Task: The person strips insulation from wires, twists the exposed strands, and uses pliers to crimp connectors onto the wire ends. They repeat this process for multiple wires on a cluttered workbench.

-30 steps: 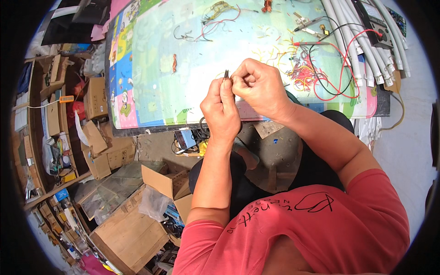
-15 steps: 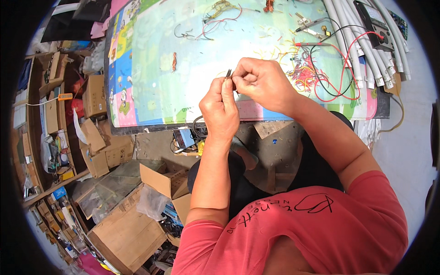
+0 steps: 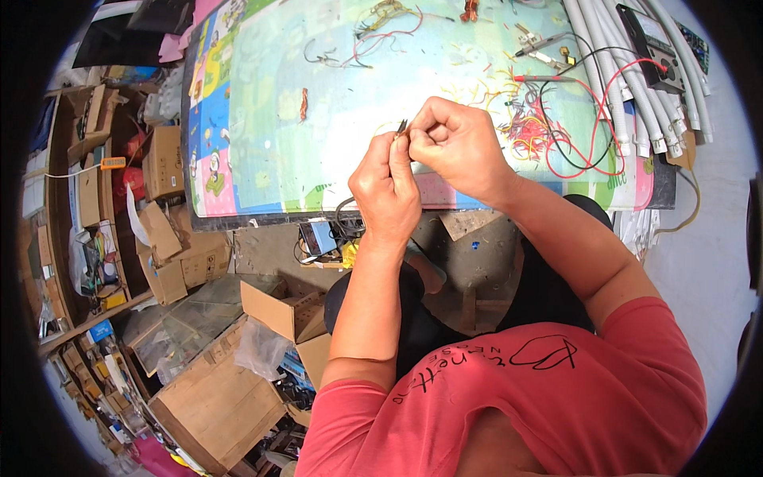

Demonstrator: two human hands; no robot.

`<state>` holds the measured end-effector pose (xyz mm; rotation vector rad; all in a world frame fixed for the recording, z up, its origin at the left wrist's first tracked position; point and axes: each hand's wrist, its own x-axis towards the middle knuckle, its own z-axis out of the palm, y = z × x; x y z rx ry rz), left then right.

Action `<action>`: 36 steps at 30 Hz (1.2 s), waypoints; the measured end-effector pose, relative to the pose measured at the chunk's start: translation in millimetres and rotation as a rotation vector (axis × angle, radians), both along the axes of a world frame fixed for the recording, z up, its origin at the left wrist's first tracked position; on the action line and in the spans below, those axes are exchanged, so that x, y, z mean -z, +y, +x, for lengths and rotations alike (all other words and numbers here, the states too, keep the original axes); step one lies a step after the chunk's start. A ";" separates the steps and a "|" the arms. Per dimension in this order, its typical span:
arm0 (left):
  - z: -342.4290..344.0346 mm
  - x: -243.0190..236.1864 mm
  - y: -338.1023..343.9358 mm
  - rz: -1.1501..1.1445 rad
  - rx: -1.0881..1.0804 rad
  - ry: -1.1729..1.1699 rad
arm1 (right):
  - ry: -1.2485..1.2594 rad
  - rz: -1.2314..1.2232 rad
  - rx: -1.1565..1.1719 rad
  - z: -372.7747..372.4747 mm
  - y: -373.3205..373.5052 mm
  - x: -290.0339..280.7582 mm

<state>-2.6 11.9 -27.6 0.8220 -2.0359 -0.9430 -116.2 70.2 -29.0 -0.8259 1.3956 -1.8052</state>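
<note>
My left hand (image 3: 386,189) is closed, its thumb and fingers pinching a small tool with dark pointed tips (image 3: 401,126). Only those tips stick out above the thumb, so I cannot make out the tool's kind. Right beside it, my right hand (image 3: 470,149) is closed in a pinch against the left thumb. Whatever lies between the right fingertips is hidden or too small to name. Both hands are over the near part of the table mat (image 3: 270,167). To their left lies a small bundle of copper-coloured wire (image 3: 304,105).
Right of my hands lies a pile of red and yellow wire scraps (image 3: 531,133). A multimeter (image 3: 656,52) with red and black leads rests on white corrugated tubes (image 3: 608,87). More loose wires (image 3: 381,36) are at the far side. Cardboard boxes (image 3: 165,163) and shelves stand at the left.
My left hand and the pointed tips have shifted slightly right. My right hand stays close against them, its pinch moved only a little.
</note>
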 end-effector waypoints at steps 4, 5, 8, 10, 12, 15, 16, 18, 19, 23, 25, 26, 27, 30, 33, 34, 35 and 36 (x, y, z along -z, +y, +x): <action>-5.3 -11.2 2.4 0.152 -0.009 0.127 | 0.031 0.085 -0.111 4.6 4.8 7.8; -4.4 -10.3 1.1 0.196 0.007 0.133 | -0.024 0.132 -0.123 1.1 4.7 8.7; -3.0 -6.7 -2.9 0.290 0.008 0.139 | -0.022 0.086 -0.073 -3.8 -2.3 4.8; 4.0 -4.8 -8.7 0.345 0.030 0.104 | 0.170 0.148 -0.108 -11.4 -2.6 1.5; 6.9 -5.1 -11.3 0.385 0.058 0.111 | 0.355 0.272 -0.220 -20.2 1.3 -6.1; 11.3 -5.6 -13.5 0.435 0.091 0.076 | 0.634 0.194 -0.248 -22.2 0.7 -4.4; 13.0 -7.6 -14.2 0.441 0.094 0.036 | 0.638 0.178 -0.241 -22.0 0.7 -5.0; 13.1 -9.0 -13.3 0.425 0.108 -0.021 | 0.645 0.145 -0.225 -21.2 0.3 -6.1; 12.6 -8.9 -12.7 0.404 0.119 -0.037 | 0.660 0.144 -0.242 -21.8 0.3 -5.0; 10.5 -7.1 -10.9 0.226 0.128 -0.123 | 0.659 0.151 -0.307 -24.7 -1.6 1.2; 10.9 -8.1 -10.7 0.204 0.133 -0.148 | 0.546 0.181 -0.374 -26.1 -1.1 2.4; 11.2 -8.3 -10.7 0.193 0.136 -0.161 | 0.449 0.208 -0.421 -27.8 -0.3 0.2; 12.7 -8.0 -11.3 0.194 0.148 -0.176 | 0.351 0.233 -0.470 -29.1 0.0 -2.3; 16.5 -8.0 -12.7 0.191 0.177 -0.214 | 0.189 0.330 -0.571 -33.6 0.4 -9.7; 16.8 -9.5 -11.3 0.161 0.184 -0.223 | 0.264 0.284 -0.508 -30.3 -1.7 3.7; 16.7 -8.9 -11.0 0.139 0.180 -0.218 | 0.303 0.281 -0.460 -27.8 -2.3 6.0; 16.7 -8.2 -10.8 0.117 0.176 -0.212 | 0.343 0.277 -0.411 -23.8 -2.9 6.7; 17.5 -7.5 -11.3 0.120 0.180 -0.196 | 0.382 0.273 -0.363 -20.2 -3.4 6.4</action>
